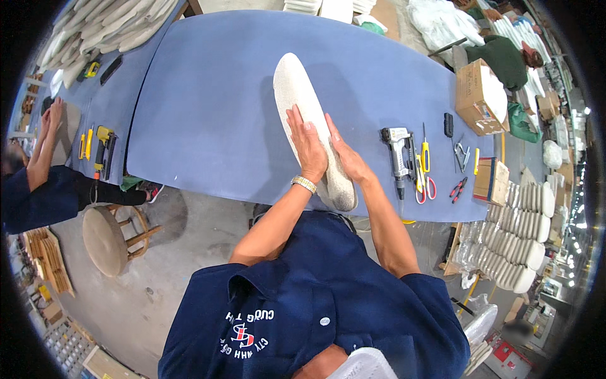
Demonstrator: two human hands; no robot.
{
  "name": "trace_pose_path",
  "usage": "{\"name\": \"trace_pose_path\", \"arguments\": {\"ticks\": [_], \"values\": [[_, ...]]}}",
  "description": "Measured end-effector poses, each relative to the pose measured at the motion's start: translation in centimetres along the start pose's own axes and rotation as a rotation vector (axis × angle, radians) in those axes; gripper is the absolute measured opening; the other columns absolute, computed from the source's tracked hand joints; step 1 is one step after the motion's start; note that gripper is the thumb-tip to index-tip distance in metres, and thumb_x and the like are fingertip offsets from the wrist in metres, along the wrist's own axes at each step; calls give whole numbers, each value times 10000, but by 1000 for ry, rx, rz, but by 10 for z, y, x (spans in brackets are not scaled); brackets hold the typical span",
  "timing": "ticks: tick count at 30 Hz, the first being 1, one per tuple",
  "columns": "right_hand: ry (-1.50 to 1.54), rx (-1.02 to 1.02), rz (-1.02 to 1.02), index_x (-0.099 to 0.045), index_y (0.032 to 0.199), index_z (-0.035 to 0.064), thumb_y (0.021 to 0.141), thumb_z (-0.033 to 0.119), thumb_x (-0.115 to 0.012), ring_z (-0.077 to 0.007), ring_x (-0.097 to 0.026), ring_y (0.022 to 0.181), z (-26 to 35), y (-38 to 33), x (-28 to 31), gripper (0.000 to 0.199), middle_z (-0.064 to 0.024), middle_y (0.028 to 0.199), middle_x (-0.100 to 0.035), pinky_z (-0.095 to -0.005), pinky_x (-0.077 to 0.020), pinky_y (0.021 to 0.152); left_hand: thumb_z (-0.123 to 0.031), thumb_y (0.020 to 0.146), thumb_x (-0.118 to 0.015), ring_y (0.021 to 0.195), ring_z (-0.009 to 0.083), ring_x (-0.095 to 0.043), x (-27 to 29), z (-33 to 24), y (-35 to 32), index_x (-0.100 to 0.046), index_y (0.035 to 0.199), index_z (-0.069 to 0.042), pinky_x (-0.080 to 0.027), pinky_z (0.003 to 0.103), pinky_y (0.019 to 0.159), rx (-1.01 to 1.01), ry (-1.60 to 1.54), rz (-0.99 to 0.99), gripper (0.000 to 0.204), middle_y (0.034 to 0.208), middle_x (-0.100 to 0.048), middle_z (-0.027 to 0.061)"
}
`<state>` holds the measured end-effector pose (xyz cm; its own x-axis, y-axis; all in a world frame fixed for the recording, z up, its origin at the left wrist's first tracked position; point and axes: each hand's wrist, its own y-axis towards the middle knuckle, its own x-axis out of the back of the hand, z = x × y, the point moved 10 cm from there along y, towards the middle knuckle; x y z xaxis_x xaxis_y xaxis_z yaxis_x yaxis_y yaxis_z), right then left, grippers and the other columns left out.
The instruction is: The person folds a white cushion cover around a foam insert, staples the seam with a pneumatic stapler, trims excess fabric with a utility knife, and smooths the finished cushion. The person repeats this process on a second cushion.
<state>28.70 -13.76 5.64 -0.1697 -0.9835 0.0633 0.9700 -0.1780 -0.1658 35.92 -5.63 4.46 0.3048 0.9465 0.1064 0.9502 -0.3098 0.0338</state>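
Note:
A long cream fabric-covered pad (291,79) with rounded ends lies slantwise on the blue tabletop (202,114), its near end close to the table edge at my body. My left hand (309,150) rests on the pad's upper face, fingers stretched out and pointing away from me. Along the pad's right side, my right hand (348,158) is laid flat with straight fingers. The two hands are close together over the near half of the pad. A gold-coloured wristwatch (304,184) circles my left wrist. The pad's underside is hidden.
To the right lie a pneumatic staple gun (398,151), scissors (421,183), a yellow-handled tool (425,158) and red-handled pliers (459,189). A cardboard box (470,95) stands at the right corner. At left, a co-worker's arm (43,148) reaches over another table; a round stool (104,241) is below.

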Motion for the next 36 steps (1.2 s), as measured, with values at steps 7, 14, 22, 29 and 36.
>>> {"name": "trace_pose_path", "arguments": {"ticks": [7,14,22,29,36], "values": [[101,167,42,-71,1659,26,1140,445,-248,-266,-14,1608,-5,11,3,691,-133,1745,-43,-391,-53,1295,-456,1135,-178,1608,321,-17,-9,-8,-43,-86,1651,-7,-66,417,1295,23,57,-44,691,1729,-51,217],[-145,270,13,-81,1655,13,1133,381,-303,-296,-12,1611,10,-16,0,676,-190,1737,-38,-393,-58,1294,-481,1127,-199,1607,354,-16,-12,-5,-62,-116,1653,-20,-56,451,1292,-22,-24,-87,704,1720,-77,239],[-210,175,-126,-161,1637,-17,1069,461,-469,-369,-337,1529,10,-26,15,804,-251,1653,-320,-421,-304,1230,-477,1133,-180,1604,332,-73,-19,-15,-66,-122,1653,-23,-96,419,1294,-118,179,-67,692,1726,-106,198],[-640,-110,-119,-313,1537,-80,902,434,-688,-468,-660,1160,18,-2,29,898,-337,1242,-659,-494,-528,986,-434,1121,-313,1592,315,-153,-12,39,-39,-213,1648,-74,-166,413,1279,109,-44,24,647,1707,-195,198],[-774,117,215,-432,1487,42,817,243,-779,-446,-651,1164,71,16,27,781,-253,1236,-687,-531,-513,964,-363,952,-723,1567,338,-254,67,-71,-20,-306,1624,-82,-204,524,1258,-421,484,-47,838,1657,-325,233]]}}
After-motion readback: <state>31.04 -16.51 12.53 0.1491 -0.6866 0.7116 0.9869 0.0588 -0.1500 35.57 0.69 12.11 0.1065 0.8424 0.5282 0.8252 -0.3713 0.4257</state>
